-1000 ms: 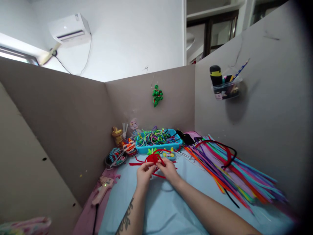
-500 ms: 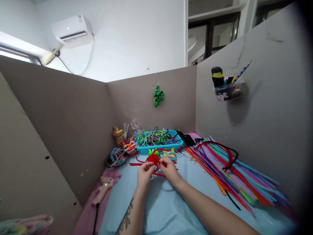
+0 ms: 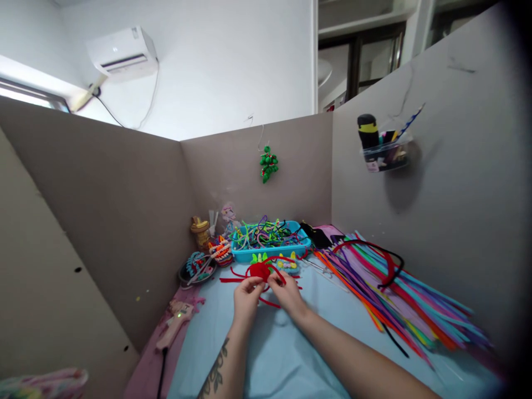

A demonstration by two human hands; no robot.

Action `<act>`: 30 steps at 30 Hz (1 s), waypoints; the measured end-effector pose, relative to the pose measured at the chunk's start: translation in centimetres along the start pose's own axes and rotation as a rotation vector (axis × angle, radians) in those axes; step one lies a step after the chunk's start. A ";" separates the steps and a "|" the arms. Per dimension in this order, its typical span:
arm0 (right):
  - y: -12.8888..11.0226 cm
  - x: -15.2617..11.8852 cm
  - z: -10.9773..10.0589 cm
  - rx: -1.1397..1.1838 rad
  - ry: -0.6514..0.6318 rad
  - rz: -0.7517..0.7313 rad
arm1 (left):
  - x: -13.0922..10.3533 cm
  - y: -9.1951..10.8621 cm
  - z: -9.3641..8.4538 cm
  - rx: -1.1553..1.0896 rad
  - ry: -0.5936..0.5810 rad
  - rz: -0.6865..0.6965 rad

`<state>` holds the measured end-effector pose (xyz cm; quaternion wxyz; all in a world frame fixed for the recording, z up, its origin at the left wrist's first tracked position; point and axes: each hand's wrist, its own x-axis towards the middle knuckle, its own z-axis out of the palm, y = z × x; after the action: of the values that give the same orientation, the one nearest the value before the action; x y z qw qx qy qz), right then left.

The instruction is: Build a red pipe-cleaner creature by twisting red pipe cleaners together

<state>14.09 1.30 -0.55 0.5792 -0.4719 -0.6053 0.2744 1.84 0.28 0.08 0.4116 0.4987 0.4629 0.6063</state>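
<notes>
Both hands are together over the blue cloth, fingers closed on a red fuzzy pipe-cleaner piece (image 3: 260,271) with a rounded body and loose red strands sticking out. My left hand (image 3: 248,295) pinches its lower left side. On the right side, my right hand (image 3: 286,292) pinches it close to where a red strand curves over the fingers. The exact grip of the fingertips is partly hidden. Loose red pipe cleaners (image 3: 231,280) lie around the piece. Just behind it sit small green and yellow pipe-cleaner shapes (image 3: 287,265).
Behind the hands stands a blue basket (image 3: 270,252) of pipe-cleaner scraps. A bundle of coloured pipe cleaners (image 3: 399,293) covers the right side, with scissors (image 3: 326,270) beside it. At left are a dark bowl (image 3: 183,275) and a pink glue gun (image 3: 174,321). Grey partitions (image 3: 257,194) surround the table.
A red strand on the right side now arches up and over toward my right hand. My right fingers have shifted slightly; my left hand stays about where it was.
</notes>
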 end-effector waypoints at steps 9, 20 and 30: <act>0.1 -0.1 -0.1 0.067 -0.050 0.022 | -0.1 -0.2 0.1 0.018 -0.002 0.022; -0.2 0.1 0.0 -0.010 -0.018 -0.035 | -0.1 -0.1 0.1 0.033 -0.001 0.014; 0.3 0.1 0.6 0.038 -0.030 -0.066 | 0.2 -0.5 0.1 0.003 -0.015 -0.013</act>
<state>13.63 1.61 -0.94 0.5877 -0.4363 -0.6239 0.2738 1.88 0.60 -0.35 0.4183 0.5008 0.4639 0.5992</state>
